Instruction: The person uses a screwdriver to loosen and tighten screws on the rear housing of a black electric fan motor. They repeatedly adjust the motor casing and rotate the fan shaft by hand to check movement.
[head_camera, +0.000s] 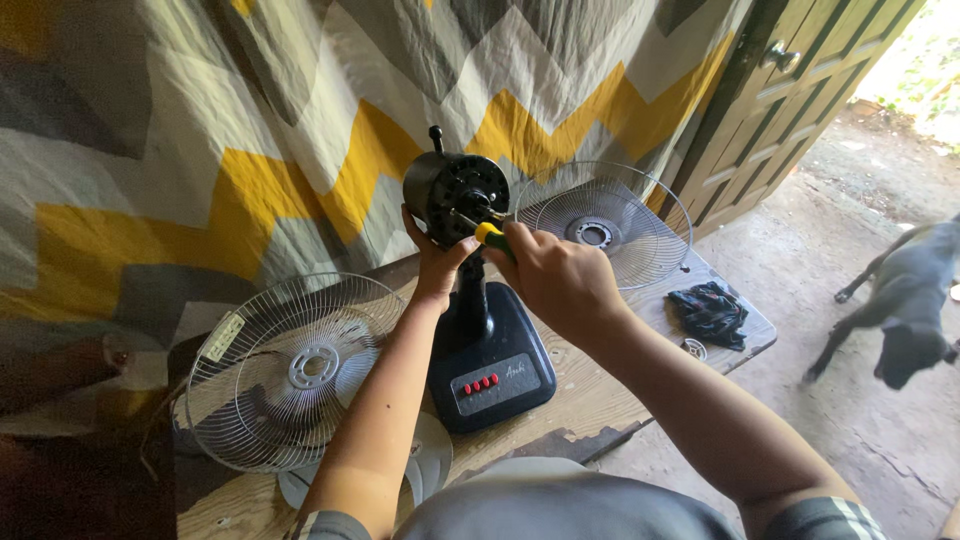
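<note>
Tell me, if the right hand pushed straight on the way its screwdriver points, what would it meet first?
The right hand aims the yellow-handled screwdriver up and left at the black fan motor. The tip already seems to sit on the motor's front, so it would meet that first, though depth is hard to judge.

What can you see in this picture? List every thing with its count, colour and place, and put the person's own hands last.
fan motor on stand: one, black, upright at the table's middle, base with red buttons
screwdriver: one, yellow and green handle, tip at the motor's front
wire fan guards: two, silver; one at the left, one at the right behind the motor
fan blade: one, pale translucent, lying at the near table edge
cloth: one, dark, on the right end of the table
table: one, worn wood
curtain: one, grey, white and yellow zigzag, behind
door: one, brown, upper right
dog: one, dark, on the floor at right
left hand: steadies the motor from below
right hand: grips the screwdriver
</note>
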